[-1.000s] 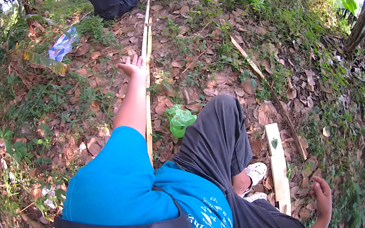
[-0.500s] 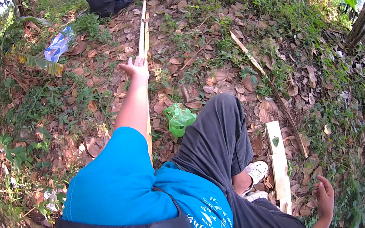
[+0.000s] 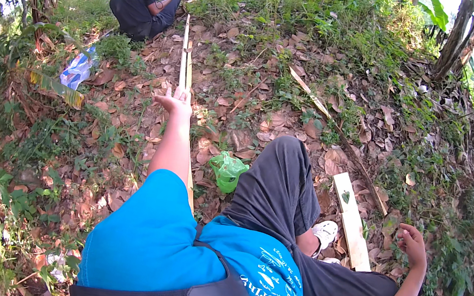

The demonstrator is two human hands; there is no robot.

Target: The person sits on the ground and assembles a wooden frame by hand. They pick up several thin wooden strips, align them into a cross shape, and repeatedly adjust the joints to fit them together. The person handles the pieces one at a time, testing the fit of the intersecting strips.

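Note:
My left hand (image 3: 174,100) is stretched forward, palm up with its fingers spread, and nothing lies in it. Just beyond its fingers and running under my forearm is a long, thin pale wooden strip (image 3: 185,51), with a second yellowish strip (image 3: 188,71) alongside. On the right, my right hand (image 3: 413,245) hangs in the air with loosely bent fingers and nothing visible in them. Nearest to it is a flat pale board (image 3: 351,220) on the leaves beside my shoe, with a green leaf (image 3: 346,196) on its upper end.
A green plastic bag (image 3: 227,171) sits left of my raised knee. A long split stick (image 3: 339,134) slants across the leaf litter. Far left, another person (image 3: 137,6) sits near a blue-and-white bag (image 3: 77,70). Tree trunks (image 3: 455,43) stand at the upper right.
The view has tilted up a little. The other person's arm now reaches out to the right. My right hand has shifted slightly inward and upward, while my left stays held out.

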